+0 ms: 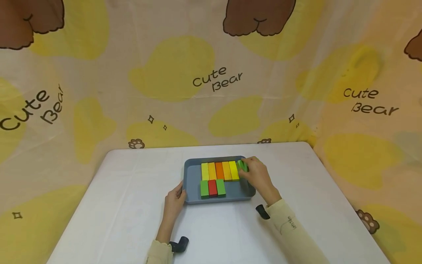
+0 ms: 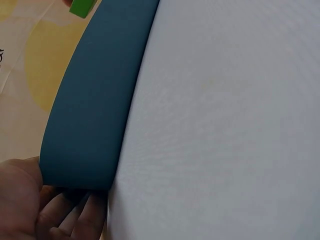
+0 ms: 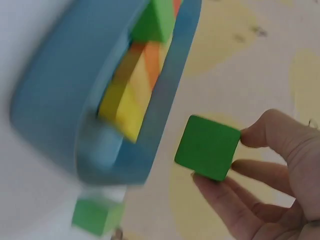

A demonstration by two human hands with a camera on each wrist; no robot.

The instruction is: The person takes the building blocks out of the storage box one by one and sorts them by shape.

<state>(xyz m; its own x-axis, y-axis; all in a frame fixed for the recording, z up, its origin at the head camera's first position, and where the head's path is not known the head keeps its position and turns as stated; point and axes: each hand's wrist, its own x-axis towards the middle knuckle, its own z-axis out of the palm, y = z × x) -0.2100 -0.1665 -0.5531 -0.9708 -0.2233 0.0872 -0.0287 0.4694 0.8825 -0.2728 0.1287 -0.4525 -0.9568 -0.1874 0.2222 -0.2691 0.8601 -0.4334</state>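
1. Green block (image 3: 207,147), one: pinched between thumb and fingertips of the right hand (image 1: 260,178), at the right end of the tray (image 1: 192,176) (whether it touches the neighbouring block cannot be told)
2. Far row (image 1: 219,171), five blocks side by side, left to right: yellow, yellow-orange, orange, yellow-orange, yellow; the last, the end yellow block (image 1: 234,171), stands nearest the pinched piece
3. Near row (image 1: 213,188), three blocks: green, red, green, set towards the tray's left and middle
4. Left hand (image 1: 174,201), one: fingers curled about the tray's left end; probably a steadying hold, best firm enough to stop sliding, without tipping the tray
5. Handling note, by judgement: for setting down here, turn the long face parallel to the end yellow block, lower straight, grip high so fingertips clear both row and rim, loosen only once the base sits flat
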